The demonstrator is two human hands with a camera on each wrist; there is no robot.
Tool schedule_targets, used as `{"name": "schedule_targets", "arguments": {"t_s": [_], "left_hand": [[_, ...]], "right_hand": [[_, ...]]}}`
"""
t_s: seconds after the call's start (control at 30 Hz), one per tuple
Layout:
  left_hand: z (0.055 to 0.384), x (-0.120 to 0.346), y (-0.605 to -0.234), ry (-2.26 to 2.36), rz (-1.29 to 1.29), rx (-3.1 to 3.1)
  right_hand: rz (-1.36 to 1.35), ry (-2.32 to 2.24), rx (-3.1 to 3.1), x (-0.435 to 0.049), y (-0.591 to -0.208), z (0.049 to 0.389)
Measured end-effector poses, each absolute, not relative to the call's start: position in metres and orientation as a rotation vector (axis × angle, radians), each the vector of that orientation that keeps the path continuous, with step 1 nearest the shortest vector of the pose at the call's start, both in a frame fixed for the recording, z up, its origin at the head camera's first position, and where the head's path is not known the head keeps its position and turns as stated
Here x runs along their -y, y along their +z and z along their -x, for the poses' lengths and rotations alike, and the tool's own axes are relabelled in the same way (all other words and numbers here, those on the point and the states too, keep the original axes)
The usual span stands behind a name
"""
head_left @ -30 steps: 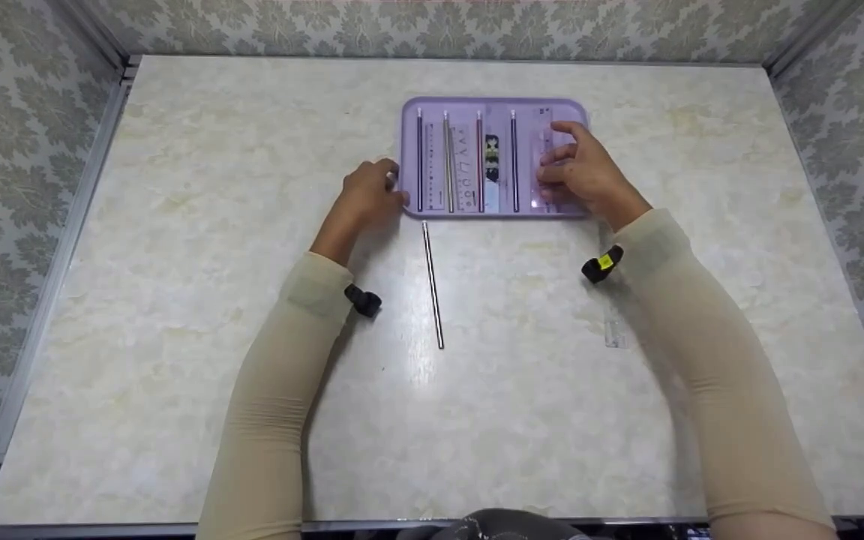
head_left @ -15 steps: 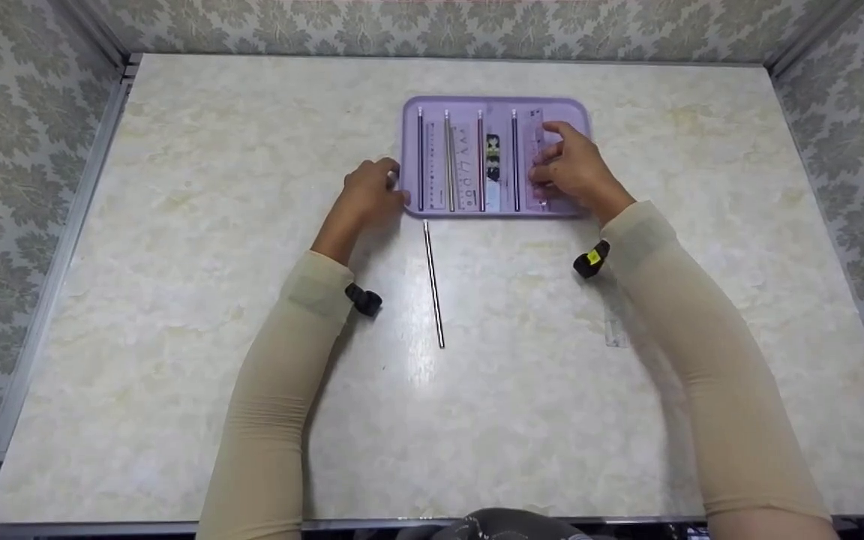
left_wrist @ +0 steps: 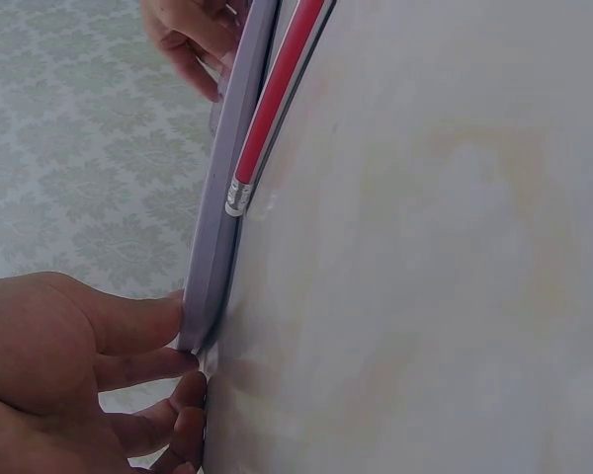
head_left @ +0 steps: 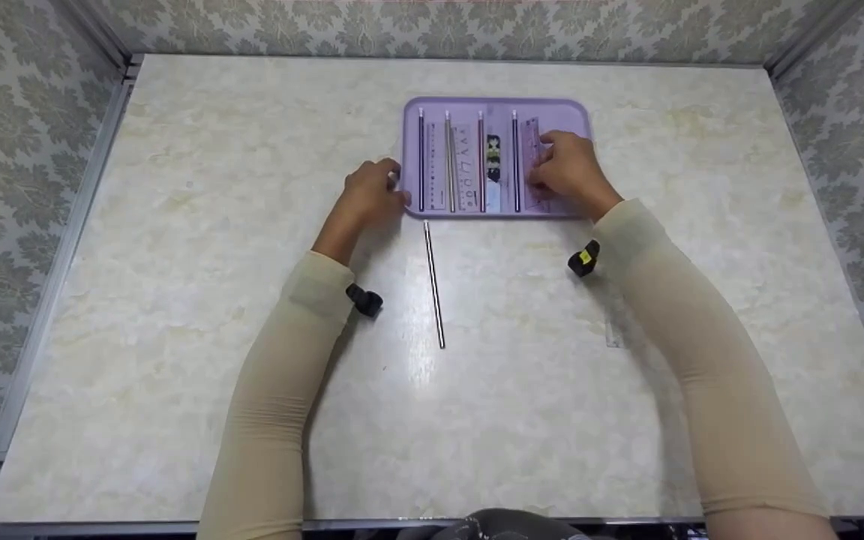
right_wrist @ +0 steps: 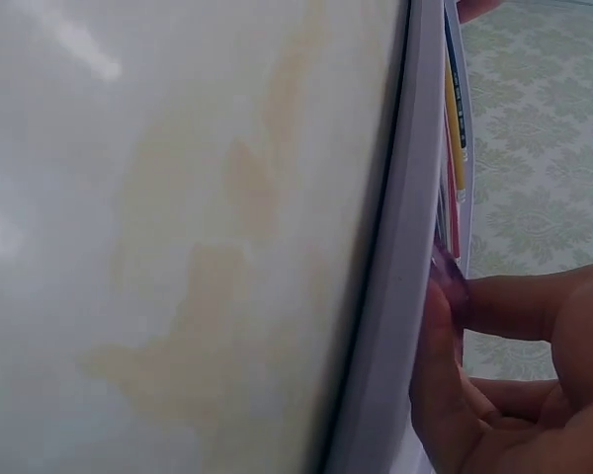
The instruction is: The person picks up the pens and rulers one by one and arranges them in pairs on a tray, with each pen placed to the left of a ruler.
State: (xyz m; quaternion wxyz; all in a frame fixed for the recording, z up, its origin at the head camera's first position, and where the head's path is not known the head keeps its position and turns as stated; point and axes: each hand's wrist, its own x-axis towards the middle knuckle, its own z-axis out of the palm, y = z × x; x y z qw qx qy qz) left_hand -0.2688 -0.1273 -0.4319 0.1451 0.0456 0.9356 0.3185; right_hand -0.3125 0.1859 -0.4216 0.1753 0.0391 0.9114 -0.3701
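Note:
A purple tray (head_left: 568,112) lies toward the back of the table. At its left edge and near corner, my left hand (head_left: 370,191) grips the rim; in the left wrist view the thumb (left_wrist: 143,324) presses on the tray wall. Over the tray's right part, my right hand (head_left: 571,166) pinches a see-through purple ruler (head_left: 529,139) between thumb and fingers. That ruler tilts slightly beside a dark pencil (head_left: 516,161); its lower part is partly behind the fingers. Farther left in the tray lie several pencils, clear rulers (head_left: 436,169) and a small patterned strip (head_left: 493,157).
A loose pencil (head_left: 434,285) lies on the table just in front of the tray, red in the left wrist view. A clear ruler (head_left: 613,334) lies by the right sleeve, partly hidden. Patterned walls (head_left: 432,30) border the table's back and sides.
My right hand has moved left with the purple ruler, bringing it closer to the dark pencil; the ruler now leans a little. My left hand stays on the tray edge.

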Motion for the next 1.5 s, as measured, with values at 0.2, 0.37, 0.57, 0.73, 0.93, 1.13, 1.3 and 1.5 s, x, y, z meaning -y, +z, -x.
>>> {"name": "schedule_targets", "arguments": {"t_s": [0.2,0.37,0.57,0.73,0.93,1.13,1.3,1.5], "left_hand": [[0.269,0.127,-0.432,0.923,-0.119,-2.687],[0.269,0.127,-0.432,0.921,-0.124,-2.687],[0.269,0.127,-0.432,0.92,-0.128,-2.688],[0.27,0.127,-0.433,0.922,-0.117,-2.678],[0.27,0.128,-0.432,0.927,-0.116,-2.678],[0.268,0.127,-0.432,0.933,-0.112,-2.676],[0.269,0.127,-0.432,0.926,-0.115,-2.676],[0.27,0.127,-0.431,0.918,-0.109,-2.675]], "right_hand": [[-0.062,-0.852,-2.72,-0.186,-0.42,0.311],[-0.075,-0.834,-2.724,-0.187,-0.418,0.31],[-0.069,-0.813,-2.718,-0.188,-0.418,0.31],[-0.068,-0.801,-2.716,-0.187,-0.419,0.309],[-0.056,-0.803,-2.728,-0.189,-0.421,0.307],[-0.076,-0.822,-2.724,-0.191,-0.421,0.306],[-0.096,-0.835,-2.704,-0.191,-0.417,0.303],[-0.042,-0.822,-2.742,-0.191,-0.41,0.295]]}}
